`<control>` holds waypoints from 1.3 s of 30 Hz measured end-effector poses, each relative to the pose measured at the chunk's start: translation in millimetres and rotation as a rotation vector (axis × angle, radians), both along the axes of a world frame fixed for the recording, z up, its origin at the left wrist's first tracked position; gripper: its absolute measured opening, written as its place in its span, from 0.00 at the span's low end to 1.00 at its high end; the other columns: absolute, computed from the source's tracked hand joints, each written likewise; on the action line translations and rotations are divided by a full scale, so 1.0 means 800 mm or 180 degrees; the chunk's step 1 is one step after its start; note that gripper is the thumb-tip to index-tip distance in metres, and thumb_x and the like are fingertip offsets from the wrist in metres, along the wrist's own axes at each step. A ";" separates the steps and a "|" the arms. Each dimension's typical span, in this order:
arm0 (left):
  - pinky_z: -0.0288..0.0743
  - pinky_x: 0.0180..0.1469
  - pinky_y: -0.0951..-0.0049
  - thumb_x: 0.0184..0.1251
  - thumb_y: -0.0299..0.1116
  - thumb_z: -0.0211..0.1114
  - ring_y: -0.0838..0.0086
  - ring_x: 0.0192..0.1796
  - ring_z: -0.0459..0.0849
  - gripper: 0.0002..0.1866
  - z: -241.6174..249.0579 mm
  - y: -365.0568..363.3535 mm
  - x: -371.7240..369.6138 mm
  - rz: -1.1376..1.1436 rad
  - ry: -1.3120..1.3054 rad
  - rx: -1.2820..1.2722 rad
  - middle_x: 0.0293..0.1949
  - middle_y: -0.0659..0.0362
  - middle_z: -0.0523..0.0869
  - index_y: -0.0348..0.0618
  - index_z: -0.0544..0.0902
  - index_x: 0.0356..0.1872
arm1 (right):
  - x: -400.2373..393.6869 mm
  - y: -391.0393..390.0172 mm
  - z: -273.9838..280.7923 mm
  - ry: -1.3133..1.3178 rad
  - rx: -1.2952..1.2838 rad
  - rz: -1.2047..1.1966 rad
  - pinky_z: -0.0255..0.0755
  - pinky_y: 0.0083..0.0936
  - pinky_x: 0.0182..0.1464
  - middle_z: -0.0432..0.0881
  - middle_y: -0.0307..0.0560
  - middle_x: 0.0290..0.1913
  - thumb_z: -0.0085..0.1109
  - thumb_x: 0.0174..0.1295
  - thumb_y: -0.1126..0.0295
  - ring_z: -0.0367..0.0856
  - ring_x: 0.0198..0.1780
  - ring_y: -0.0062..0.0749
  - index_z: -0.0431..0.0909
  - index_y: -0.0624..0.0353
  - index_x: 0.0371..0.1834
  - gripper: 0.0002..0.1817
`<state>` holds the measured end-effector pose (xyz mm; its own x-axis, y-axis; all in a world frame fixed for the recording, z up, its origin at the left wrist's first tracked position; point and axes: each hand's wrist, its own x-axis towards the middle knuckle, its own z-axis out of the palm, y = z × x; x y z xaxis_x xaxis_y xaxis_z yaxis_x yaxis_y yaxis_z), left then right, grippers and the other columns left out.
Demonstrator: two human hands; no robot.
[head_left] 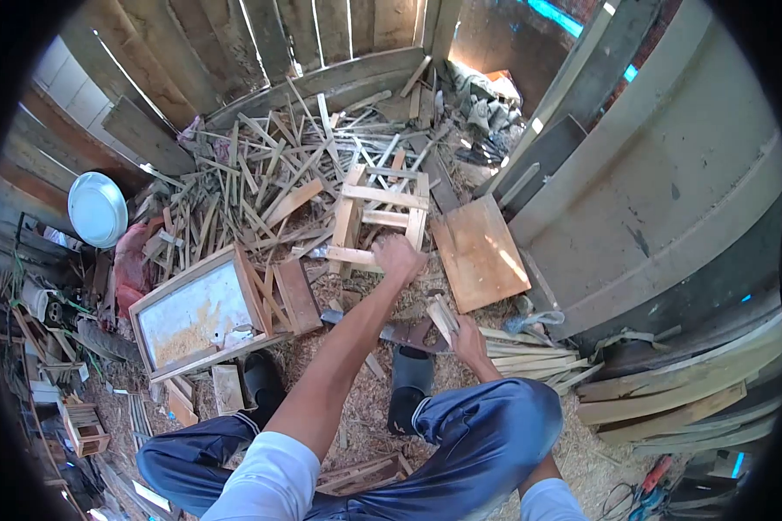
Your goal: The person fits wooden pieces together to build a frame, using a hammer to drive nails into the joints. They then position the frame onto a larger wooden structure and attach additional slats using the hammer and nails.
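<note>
A small wooden frame like a stool (387, 198), with legs and crosspieces, stands among the scraps ahead of me. My left hand (398, 258) reaches out to it, closed around the near end of its lower rail. My right hand (471, 343), close to my right knee, is closed on a short pale piece of wood (443, 319). A saw-like metal blade (389, 333) lies on the ground between my feet and the frame, partly hidden by my left forearm. Right of the frame lies a flat wooden board (480, 253).
A heap of thin wood offcuts (261, 178) fills the back. On the left are a wood-framed panel (198, 314) with sawdust on it and a white basin (97, 209). Long slats (539, 360) lie at right, beside a large leaning panel (652, 187).
</note>
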<state>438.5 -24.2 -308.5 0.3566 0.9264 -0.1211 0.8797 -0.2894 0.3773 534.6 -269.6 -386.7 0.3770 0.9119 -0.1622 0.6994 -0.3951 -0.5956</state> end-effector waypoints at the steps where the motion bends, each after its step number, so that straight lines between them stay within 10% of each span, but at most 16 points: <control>1: 0.63 0.62 0.53 0.47 0.49 0.69 0.56 0.47 0.85 0.25 0.008 0.003 -0.004 0.0029 0.0050 -0.0246 0.41 0.45 0.88 0.36 0.87 0.39 | 0.002 0.001 0.007 0.0126 0.0040 -0.0084 0.71 0.50 0.53 0.78 0.66 0.47 0.62 0.59 0.68 0.76 0.50 0.65 0.74 0.65 0.52 0.20; 6: 0.67 0.56 0.59 0.45 0.50 0.66 0.56 0.36 0.87 0.23 0.028 0.016 -0.046 0.0383 -0.0357 -0.0293 0.30 0.44 0.88 0.35 0.88 0.27 | 0.028 0.033 0.032 0.0343 0.0222 -0.0385 0.71 0.50 0.48 0.79 0.64 0.39 0.57 0.63 0.69 0.78 0.45 0.65 0.72 0.63 0.48 0.14; 16: 0.71 0.44 0.70 0.59 0.47 0.59 0.69 0.36 0.78 0.23 0.158 0.034 -0.212 0.0284 -0.2307 -0.1227 0.31 0.57 0.83 0.34 0.84 0.41 | 0.077 0.133 0.260 0.0714 0.0526 -0.0381 0.76 0.45 0.43 0.85 0.59 0.40 0.52 0.72 0.55 0.85 0.41 0.52 0.70 0.67 0.47 0.21; 19: 0.69 0.45 0.72 0.55 0.42 0.58 0.73 0.38 0.75 0.22 0.203 -0.011 -0.249 -0.0048 -0.2864 -0.1480 0.34 0.58 0.81 0.34 0.82 0.43 | 0.069 0.156 0.327 0.2054 0.0694 0.0030 0.77 0.30 0.45 0.83 0.46 0.44 0.48 0.74 0.46 0.82 0.42 0.28 0.73 0.65 0.54 0.28; 28: 0.69 0.51 0.75 0.50 0.41 0.57 0.74 0.43 0.78 0.22 0.313 -0.055 -0.378 -0.0676 -0.3225 -0.1259 0.38 0.58 0.84 0.33 0.82 0.41 | -0.075 0.148 0.503 0.3064 0.1111 0.0852 0.78 0.29 0.52 0.85 0.47 0.44 0.49 0.75 0.53 0.84 0.46 0.29 0.75 0.63 0.51 0.21; 31: 0.74 0.51 0.68 0.59 0.41 0.60 0.71 0.45 0.80 0.24 0.345 -0.049 -0.424 -0.0220 -0.2865 -0.1916 0.41 0.55 0.84 0.32 0.80 0.51 | -0.126 0.151 0.536 0.2684 0.1070 0.0954 0.79 0.26 0.38 0.85 0.46 0.40 0.56 0.72 0.60 0.85 0.37 0.27 0.75 0.62 0.43 0.14; 39: 0.71 0.64 0.62 0.67 0.47 0.65 0.56 0.61 0.78 0.30 0.411 -0.139 -0.452 -0.0417 -0.2093 0.0569 0.59 0.41 0.77 0.32 0.74 0.60 | -0.281 0.187 0.535 0.2476 0.1091 0.1550 0.72 0.23 0.31 0.73 0.34 0.30 0.69 0.60 0.71 0.77 0.31 0.23 0.68 0.55 0.40 0.16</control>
